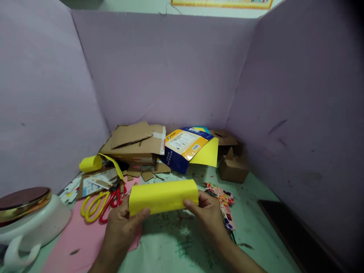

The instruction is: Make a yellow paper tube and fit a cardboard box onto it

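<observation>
A folded yellow paper piece (pixel 163 195), shaped like a long block or tube, is held level above the table between both hands. My left hand (pixel 122 227) grips its left end, thumb in front and fingers behind. At the right end, my right hand (pixel 209 214) pinches it the same way, its fingers partly hidden. Just left of my left hand lie scissors with yellow handles (pixel 92 208) and scissors with red handles (pixel 112 204). Beyond my right hand is a floral-patterned item (pixel 223 197), partly covered by that hand.
Flattened cardboard (pixel 133 138) and a blue-orange carton (pixel 184 146) are piled at the back. A small cardboard box (pixel 233 167) stands back right. A yellow paper roll (pixel 91 163) lies left, beyond a white lidded pot (pixel 36 223). Pink paper (pixel 76 242) covers the table's left. Purple panels (pixel 167 68) enclose three sides.
</observation>
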The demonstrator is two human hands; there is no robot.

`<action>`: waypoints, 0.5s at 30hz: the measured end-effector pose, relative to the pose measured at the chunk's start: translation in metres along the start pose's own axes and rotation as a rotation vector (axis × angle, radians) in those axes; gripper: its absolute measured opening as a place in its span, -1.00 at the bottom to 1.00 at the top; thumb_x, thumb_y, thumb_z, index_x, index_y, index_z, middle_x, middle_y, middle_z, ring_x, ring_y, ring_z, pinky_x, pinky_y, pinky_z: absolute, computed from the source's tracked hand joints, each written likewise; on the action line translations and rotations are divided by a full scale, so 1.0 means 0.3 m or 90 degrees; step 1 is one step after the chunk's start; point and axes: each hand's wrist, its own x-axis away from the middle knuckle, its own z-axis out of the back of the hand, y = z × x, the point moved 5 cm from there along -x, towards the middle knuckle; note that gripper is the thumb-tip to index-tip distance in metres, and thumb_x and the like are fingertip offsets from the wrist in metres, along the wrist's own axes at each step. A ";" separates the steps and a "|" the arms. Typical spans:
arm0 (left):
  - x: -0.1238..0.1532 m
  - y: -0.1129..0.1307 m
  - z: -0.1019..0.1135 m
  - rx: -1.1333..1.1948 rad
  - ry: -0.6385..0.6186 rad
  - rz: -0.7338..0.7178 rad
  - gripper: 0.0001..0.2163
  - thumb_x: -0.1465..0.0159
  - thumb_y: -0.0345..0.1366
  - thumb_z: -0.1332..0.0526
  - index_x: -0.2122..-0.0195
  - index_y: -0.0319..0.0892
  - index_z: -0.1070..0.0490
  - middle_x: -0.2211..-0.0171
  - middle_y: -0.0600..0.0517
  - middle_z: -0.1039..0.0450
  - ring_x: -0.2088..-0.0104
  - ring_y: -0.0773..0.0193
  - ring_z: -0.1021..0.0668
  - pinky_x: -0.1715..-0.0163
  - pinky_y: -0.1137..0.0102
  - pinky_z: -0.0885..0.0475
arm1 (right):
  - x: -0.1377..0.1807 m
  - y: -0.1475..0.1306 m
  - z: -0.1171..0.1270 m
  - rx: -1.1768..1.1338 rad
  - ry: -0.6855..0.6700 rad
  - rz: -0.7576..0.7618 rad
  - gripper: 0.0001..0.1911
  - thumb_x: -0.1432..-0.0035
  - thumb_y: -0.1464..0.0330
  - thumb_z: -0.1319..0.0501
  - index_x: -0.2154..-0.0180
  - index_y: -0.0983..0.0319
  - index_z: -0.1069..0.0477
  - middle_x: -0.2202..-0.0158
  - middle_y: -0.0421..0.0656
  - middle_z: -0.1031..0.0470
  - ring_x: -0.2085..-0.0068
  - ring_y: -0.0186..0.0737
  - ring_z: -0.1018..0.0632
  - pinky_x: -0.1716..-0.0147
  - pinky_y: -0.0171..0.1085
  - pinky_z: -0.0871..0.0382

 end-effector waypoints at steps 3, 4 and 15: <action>0.018 0.016 -0.015 0.134 -0.038 0.048 -0.69 0.09 -0.21 -0.42 0.31 -0.23 -0.57 0.35 -0.06 -0.60 0.26 -0.02 -0.60 0.23 0.19 -0.52 | 0.007 -0.005 -0.007 -0.022 -0.053 0.006 -0.64 0.25 0.16 -0.44 0.41 0.28 -0.57 0.47 -0.11 -0.60 0.44 -0.15 -0.55 0.43 -0.25 -0.41; 0.020 0.024 -0.017 0.161 -0.054 0.042 -0.72 0.09 -0.22 -0.42 0.34 -0.22 -0.57 0.39 -0.05 -0.60 0.28 -0.01 -0.60 0.25 0.20 -0.53 | 0.007 -0.010 -0.010 -0.031 -0.077 0.013 -0.63 0.24 0.15 -0.44 0.40 0.27 -0.57 0.46 -0.11 -0.60 0.44 -0.15 -0.56 0.44 -0.25 -0.41; -0.011 0.022 0.039 0.023 -0.049 -0.058 -0.76 0.05 -0.25 -0.41 0.34 -0.20 -0.59 0.33 -0.08 -0.61 0.28 0.01 -0.61 0.25 0.23 -0.53 | -0.022 0.010 0.018 -0.057 -0.124 0.032 -0.80 0.08 0.23 -0.39 0.52 0.23 -0.51 0.60 -0.24 -0.52 0.57 -0.35 -0.47 0.56 -0.38 -0.36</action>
